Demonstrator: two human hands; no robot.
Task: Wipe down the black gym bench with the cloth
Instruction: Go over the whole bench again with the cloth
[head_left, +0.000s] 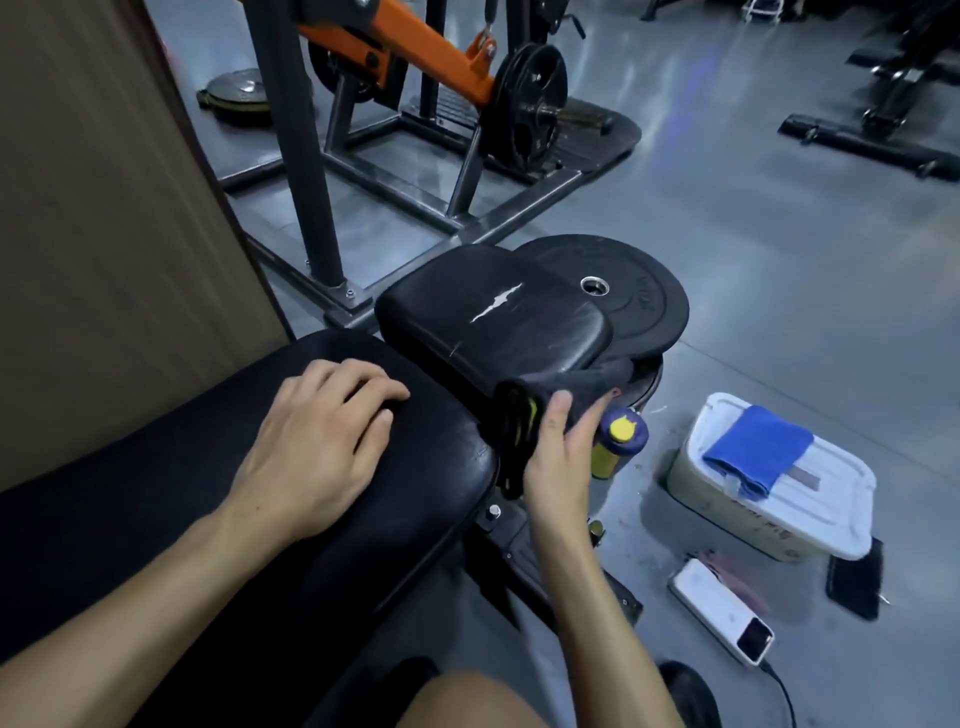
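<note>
Long black padded gym bench (218, 499), vinyl worn and faintly scuffed, running from lower left toward the middle. Beyond it, a smaller black seat pad (493, 312), tilted, with a pale tear across its top. Left hand (317, 447) resting palm down on the long pad near its far end, fingers relaxed and slightly bent, gripping nothing. Right hand (558, 457) at the bench's right edge, in the gap between the two pads, thumb up and fingers stretched along a dark grey folded cloth (582, 387); pressing the cloth against the side of the seat pad, with fingers fairly straight rather than wrapped around it. A black strap with yellow marking (519, 421) hanging just left of that hand, touching the cloth or nearly so; cannot tell which.

Behind the seat pad, a black round weight plate with a metal centre hole (639, 296), lying flat on another dark disc. Just beside the right fingertips, a yellow bottle with a blue and yellow cap (621, 441) standing on the grey floor (779, 249). Further right, a white lidded plastic box (779, 499) with a folded blue cloth (753, 447) on its lid. Near the box, a white power bank (722, 613) with a cable, and a black flat rectangular object (854, 579) on the floor. At the top, an orange and grey weight machine (395, 47) carrying a black plate.
</note>
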